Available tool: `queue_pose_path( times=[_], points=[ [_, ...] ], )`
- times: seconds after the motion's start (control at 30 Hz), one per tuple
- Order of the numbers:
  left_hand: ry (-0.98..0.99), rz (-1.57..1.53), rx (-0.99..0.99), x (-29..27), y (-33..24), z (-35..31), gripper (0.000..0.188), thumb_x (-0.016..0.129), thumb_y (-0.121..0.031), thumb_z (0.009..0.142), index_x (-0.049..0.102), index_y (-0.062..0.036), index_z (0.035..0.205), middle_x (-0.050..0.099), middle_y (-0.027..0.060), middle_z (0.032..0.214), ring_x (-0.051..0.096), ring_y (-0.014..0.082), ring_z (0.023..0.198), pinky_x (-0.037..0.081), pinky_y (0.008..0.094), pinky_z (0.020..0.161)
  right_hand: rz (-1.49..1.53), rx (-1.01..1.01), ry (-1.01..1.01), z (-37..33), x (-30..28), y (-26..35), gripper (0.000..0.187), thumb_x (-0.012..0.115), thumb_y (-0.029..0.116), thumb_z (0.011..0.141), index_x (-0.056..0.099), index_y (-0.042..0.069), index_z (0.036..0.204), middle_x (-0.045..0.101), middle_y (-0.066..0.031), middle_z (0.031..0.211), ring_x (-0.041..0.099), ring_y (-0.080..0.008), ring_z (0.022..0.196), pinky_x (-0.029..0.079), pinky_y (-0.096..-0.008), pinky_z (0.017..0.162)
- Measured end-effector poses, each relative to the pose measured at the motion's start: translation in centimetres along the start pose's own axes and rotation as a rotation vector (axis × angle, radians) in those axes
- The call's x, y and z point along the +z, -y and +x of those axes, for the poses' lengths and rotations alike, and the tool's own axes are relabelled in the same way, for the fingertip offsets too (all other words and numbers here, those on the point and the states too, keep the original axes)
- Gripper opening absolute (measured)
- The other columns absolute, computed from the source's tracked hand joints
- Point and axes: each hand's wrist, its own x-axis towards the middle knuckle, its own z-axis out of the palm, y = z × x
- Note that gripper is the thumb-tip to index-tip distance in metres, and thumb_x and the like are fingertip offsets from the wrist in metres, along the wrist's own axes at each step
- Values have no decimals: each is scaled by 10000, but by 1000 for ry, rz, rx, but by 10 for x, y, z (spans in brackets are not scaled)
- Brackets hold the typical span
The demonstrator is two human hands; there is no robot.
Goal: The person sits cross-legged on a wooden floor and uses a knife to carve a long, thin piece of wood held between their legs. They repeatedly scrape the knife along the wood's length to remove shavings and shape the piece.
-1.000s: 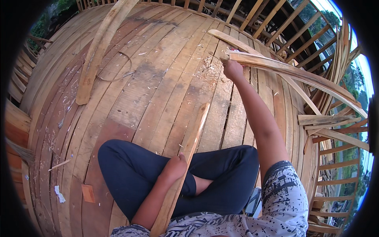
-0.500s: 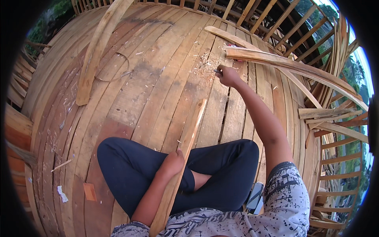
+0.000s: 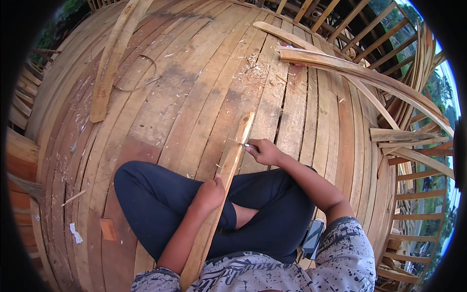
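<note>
Carefully, with my left hand (image 3: 210,195) clamped on the wooden strip (image 3: 228,168) slanting across my crossed legs (image 3: 272,211) and my right hand (image 3: 265,152) gripping a thin-bladed tool (image 3: 247,145) near its far end, I should angle each stroke shallowly, clear of my left hand.

Occlusions, 1 head view
Right hand (image 3: 265,152) hides most of the handle of a thin tool (image 3: 237,141); type too small to tell. Left hand (image 3: 209,194): fingers mostly hidden at the plank (image 3: 232,152). Upper-left board (image 3: 108,65) cut by top edge.
</note>
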Motion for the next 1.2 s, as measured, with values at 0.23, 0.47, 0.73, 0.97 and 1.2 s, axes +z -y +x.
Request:
queue_pose_path(
  times=[0.23, 0.47, 0.73, 0.97, 1.2],
  points=[
    [19, 33, -40, 1, -8, -2, 655, 273, -362, 1054, 627, 173, 921, 575, 444, 960, 557, 576, 1007, 434, 553, 949, -193, 83, -25, 0, 4, 1, 554, 443, 463, 1006, 688, 8, 806, 625, -222, 670, 628, -429, 685, 488, -511, 654],
    [-22, 109, -50, -4, -27, -14, 644, 283, -354, 1051, 627, 166, 891, 582, 437, 931, 565, 568, 996, 444, 559, 931, -299, 70, -118, -12, 31, 21, 544, 444, 382, 953, 658, 14, 615, 621, -254, 637, 644, -431, 641, 527, -520, 669],
    [-56, 104, -38, 7, -21, -5, 638, 280, -364, 1047, 636, 146, 907, 594, 423, 958, 566, 555, 1020, 448, 558, 937, -404, -24, -256, 0, 29, -10, 476, 476, 326, 877, 626, 11, 554, 591, -228, 570, 609, -408, 539, 501, -500, 568],
    [-41, 107, 4, 10, -16, -1, 651, 258, -376, 1051, 620, 163, 997, 581, 437, 995, 548, 563, 1056, 433, 551, 962, -497, 6, -306, 2, 24, -11, 451, 487, 326, 886, 660, 23, 600, 609, -194, 570, 625, -371, 535, 517, -470, 557],
    [-48, 120, 20, 14, -15, -15, 574, 304, -331, 1036, 632, 141, 1031, 608, 403, 1030, 566, 539, 1081, 442, 534, 984, -682, 531, -403, -32, -67, -148, 555, 389, 434, 964, 717, -14, 954, 702, -276, 966, 691, -423, 886, 553, -497, 760]
  ],
)
